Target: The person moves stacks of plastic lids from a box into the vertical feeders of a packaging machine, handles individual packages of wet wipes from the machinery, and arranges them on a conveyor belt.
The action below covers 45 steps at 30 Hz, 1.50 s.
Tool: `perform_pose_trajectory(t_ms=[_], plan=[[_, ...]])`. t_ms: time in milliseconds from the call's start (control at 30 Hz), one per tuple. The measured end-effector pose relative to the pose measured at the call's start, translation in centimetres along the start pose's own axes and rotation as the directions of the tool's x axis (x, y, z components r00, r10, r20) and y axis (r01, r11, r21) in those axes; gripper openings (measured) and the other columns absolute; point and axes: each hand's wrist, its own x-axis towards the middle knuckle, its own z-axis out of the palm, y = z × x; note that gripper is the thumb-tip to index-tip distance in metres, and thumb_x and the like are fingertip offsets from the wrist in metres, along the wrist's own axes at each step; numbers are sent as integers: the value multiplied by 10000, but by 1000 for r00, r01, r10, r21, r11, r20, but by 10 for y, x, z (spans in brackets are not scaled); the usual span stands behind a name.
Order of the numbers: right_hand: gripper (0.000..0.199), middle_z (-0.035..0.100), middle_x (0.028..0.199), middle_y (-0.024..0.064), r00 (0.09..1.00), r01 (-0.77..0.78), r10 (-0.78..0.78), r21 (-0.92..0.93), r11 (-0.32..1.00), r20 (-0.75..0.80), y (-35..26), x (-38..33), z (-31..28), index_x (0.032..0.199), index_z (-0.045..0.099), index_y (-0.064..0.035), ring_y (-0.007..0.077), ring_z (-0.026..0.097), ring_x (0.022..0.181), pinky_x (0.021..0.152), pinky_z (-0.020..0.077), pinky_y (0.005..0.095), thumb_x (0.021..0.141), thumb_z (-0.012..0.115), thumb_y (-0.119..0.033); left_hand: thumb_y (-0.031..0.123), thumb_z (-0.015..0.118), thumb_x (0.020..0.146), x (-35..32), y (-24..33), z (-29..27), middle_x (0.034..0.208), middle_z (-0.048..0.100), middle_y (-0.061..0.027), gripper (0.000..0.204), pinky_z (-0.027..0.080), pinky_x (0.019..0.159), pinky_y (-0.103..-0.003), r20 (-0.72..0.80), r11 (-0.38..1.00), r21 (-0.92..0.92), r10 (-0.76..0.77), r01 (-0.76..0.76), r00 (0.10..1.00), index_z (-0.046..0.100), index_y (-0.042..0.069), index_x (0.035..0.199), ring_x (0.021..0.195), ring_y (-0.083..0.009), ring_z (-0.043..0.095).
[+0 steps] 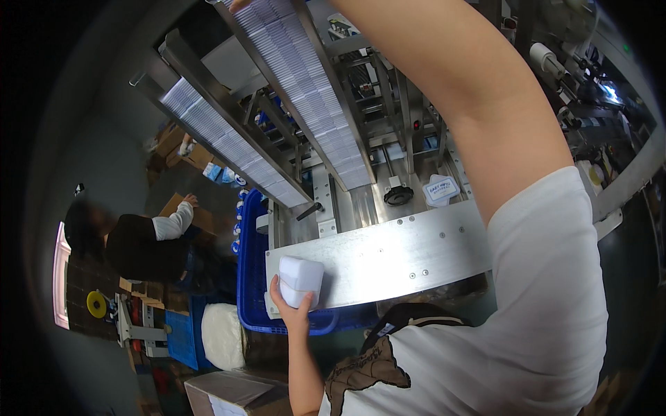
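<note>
My left hand (291,308) grips a small white block-shaped pack (302,279) from below and holds it against the near edge of a steel machine plate (388,253). My right arm reaches far up over the machine. Only the fingertips of my right hand (238,4) show at the top edge, at the upper end of the right sloping steel chute (305,90), which is filled with a long row of white flat cartons. A second such chute (229,142) runs to its left.
A blue plastic crate (251,277) stands under the plate's left end, with a white bag (223,335) beside it. A black knob (398,195) and a white tub lid (441,188) lie on the machine. Another person (142,243) works at cardboard boxes on the left.
</note>
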Motion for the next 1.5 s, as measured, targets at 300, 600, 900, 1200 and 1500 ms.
perform_pose_trajectory(t_ms=[300,600,900,1200,1500], plan=[[698,506,1224,133,976,102,-80,102,989,-203,-27,-41,-7,1232,500,-140,326,408,1220,985,362,491,708,716,-547,394,696,701,-9,47,4,1344,424,-114,810,375,998,-475,319,575,-684,-317,449,893,342,119,1376,1221,-309,436],[960,336,1396,265,645,659,-727,653,374,-236,-174,-364,31,1413,335,-148,417,248,1362,1099,135,619,565,772,-251,616,555,747,-26,70,37,1449,332,-133,840,378,987,-575,770,327,-410,-376,851,516,300,194,1427,1300,-358,382],[1080,425,1239,274,618,-57,-530,705,707,582,-154,-393,41,1457,232,-75,395,400,1201,1014,297,509,534,772,-230,755,240,857,-37,47,65,1247,469,-174,927,499,887,-384,621,635,-160,-531,756,577,244,9,1407,980,-251,586],[1188,363,1283,316,537,-250,-423,617,746,730,-121,-409,46,1497,138,-143,452,339,1226,1037,254,532,508,791,-226,94,751,744,-32,42,68,1227,467,-133,532,476,891,-379,482,942,159,189,-297,856,497,28,1207,1086,-268,519],[1166,294,1343,291,893,-249,-206,821,514,400,-163,-397,23,1488,127,-109,443,343,1236,1031,297,489,543,798,-239,232,803,584,18,40,84,1395,298,-222,1109,329,1054,-422,750,902,8,281,-433,599,126,-4,1430,1303,-333,347]])
